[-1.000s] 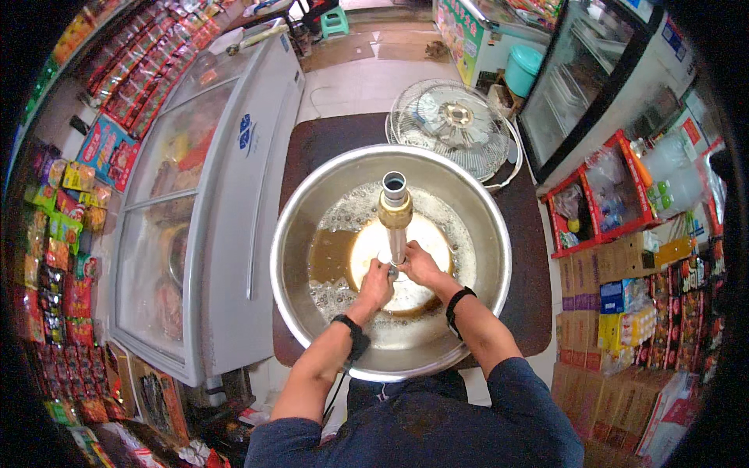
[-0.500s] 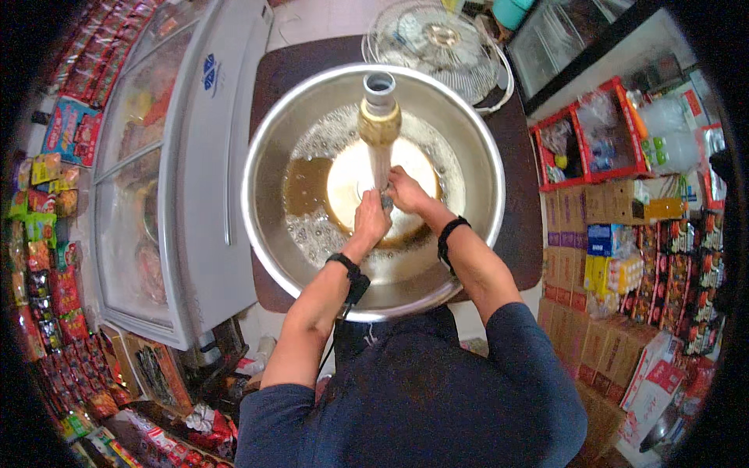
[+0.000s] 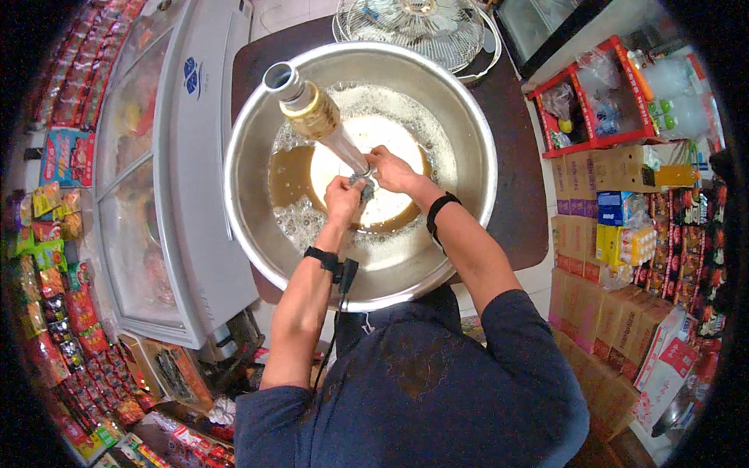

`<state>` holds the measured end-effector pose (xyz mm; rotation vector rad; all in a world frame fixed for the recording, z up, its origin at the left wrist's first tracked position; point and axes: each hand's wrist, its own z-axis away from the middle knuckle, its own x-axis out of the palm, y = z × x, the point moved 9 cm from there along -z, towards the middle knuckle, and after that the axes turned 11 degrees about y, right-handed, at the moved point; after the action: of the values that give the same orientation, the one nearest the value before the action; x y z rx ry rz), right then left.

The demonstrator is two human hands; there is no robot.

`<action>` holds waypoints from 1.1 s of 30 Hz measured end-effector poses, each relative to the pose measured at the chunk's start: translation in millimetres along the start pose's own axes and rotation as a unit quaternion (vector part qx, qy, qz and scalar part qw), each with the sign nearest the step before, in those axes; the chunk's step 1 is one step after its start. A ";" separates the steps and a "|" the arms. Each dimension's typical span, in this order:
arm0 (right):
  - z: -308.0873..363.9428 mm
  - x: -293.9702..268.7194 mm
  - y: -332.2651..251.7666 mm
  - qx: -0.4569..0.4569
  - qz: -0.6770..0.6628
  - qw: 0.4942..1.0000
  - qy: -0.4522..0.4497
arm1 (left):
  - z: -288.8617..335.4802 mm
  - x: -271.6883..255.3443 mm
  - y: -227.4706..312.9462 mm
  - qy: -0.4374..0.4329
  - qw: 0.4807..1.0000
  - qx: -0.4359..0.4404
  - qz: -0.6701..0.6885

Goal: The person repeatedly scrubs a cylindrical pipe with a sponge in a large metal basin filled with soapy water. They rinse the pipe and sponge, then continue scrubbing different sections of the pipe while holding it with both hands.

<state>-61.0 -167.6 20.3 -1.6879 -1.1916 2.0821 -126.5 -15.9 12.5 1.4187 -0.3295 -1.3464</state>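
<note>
A wide steel basin [image 3: 477, 203] of foamy, brownish water stands in front of me. In it sits a fan stand: a round white base [image 3: 367, 134] with a metal pole [image 3: 343, 147] rising from it, a gold collar [image 3: 314, 117] and a grey open top end. The pole leans up to the left. My left hand [image 3: 343, 199] is closed on a small crumpled grey wad [image 3: 362, 186], a cloth or scouring pad, against the pole's foot. My right hand [image 3: 394, 171] is closed at the pole's lower end, its fingertips partly hidden.
The basin rests on a dark tabletop [image 3: 519, 226]. A wire fan guard [image 3: 413, 35] lies behind it. A glass-topped freezer [image 3: 199, 210] is at left, beside hanging snack packets [image 3: 58, 257]. At right are a red crate [image 3: 601, 105] and stacked cartons [image 3: 601, 312].
The pole's top has swung left, from nearly straight ahead to a clear lean. Both hands have shifted slightly left and stay at its foot. The whole view has moved a little.
</note>
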 end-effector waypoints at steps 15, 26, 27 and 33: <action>1.0 3.7 -0.7 0.012 -0.011 1.000 -0.013 | 9.0 21.1 -26.5 -0.051 0.953 -0.223 0.200; 10.3 -6.6 6.9 0.009 -0.001 0.999 -0.043 | -0.4 3.0 -50.4 -0.072 0.949 -0.258 0.167; 10.9 -4.9 11.2 0.043 -0.003 0.998 -0.037 | -10.4 -14.4 -43.0 -0.060 0.968 -0.212 0.117; 11.5 -3.4 35.0 0.204 -0.028 0.978 0.038 | -12.8 -24.4 -8.6 -0.184 0.968 -0.168 0.034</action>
<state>-59.2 -197.7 -1.1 -1.5064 -0.7158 2.0329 -127.4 12.8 15.2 0.8687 -0.3683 -1.5256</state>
